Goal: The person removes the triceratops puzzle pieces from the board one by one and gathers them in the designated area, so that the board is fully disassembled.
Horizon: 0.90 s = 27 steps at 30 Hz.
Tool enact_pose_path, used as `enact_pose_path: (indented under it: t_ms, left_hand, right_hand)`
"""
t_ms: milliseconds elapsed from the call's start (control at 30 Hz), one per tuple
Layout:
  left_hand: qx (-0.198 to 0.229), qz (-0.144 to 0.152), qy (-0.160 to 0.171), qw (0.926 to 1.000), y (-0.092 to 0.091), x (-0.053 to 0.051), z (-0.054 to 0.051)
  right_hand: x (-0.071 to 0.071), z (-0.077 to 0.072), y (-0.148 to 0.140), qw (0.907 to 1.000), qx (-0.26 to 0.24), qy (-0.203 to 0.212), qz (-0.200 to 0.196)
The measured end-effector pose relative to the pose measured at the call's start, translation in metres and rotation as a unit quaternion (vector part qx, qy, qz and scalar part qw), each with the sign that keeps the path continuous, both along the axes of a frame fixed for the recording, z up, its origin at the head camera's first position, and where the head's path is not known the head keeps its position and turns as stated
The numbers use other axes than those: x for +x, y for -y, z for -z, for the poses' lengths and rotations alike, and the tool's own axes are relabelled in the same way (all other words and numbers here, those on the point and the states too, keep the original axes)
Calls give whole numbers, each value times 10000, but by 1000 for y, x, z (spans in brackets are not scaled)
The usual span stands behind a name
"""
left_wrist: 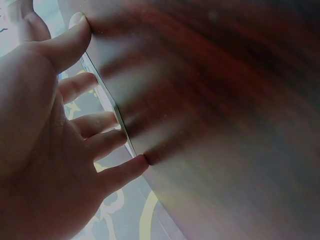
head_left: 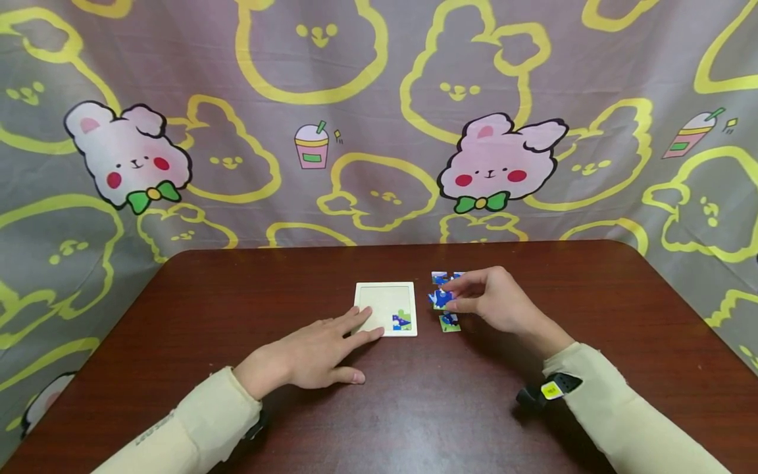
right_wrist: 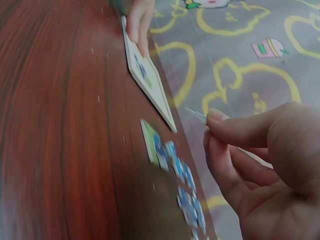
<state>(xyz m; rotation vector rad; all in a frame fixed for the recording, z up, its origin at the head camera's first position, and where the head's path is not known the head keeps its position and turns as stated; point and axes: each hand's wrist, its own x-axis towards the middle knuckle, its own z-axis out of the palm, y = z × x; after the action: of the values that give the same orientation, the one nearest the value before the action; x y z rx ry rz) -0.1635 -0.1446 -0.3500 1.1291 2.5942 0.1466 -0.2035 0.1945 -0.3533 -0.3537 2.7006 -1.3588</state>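
A square, pale puzzle tray (head_left: 379,299) lies on the table, with a green, blue and purple jigsaw piece (head_left: 402,322) fitted in its near right corner. My left hand (head_left: 314,352) rests palm down with fingers spread, its fingertips on the tray's near left part. To the right of the tray, my right hand (head_left: 503,303) pinches a blue jigsaw piece (head_left: 441,299) between thumb and forefinger. The right wrist view shows this held piece (right_wrist: 197,115) nearly edge-on, raised off the table. A green and blue loose piece (head_left: 450,323) lies just below the right fingertips.
More loose jigsaw pieces (head_left: 439,278) lie beyond the right hand, partly covered by it. The dark brown wooden table (head_left: 237,283) ends at a patterned curtain (head_left: 379,131) along its far edge. Dark straps circle both wrists.
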Motion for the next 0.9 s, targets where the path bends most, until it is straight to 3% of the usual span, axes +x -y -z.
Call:
enact_pose_path:
  t_ms: [233,500,900]
  left_hand:
    - [25,39,-95,9999,0,0,0]
    - [4,-25,-41,10000,0,1,0]
    - [0,13,-142,9999,0,-1,3]
  right_hand:
    - [6,2,-29,9992,379,40,82]
    - [10,11,-47,9984,466,300,-124]
    - [15,18,-44,9886,1300,-618,-436]
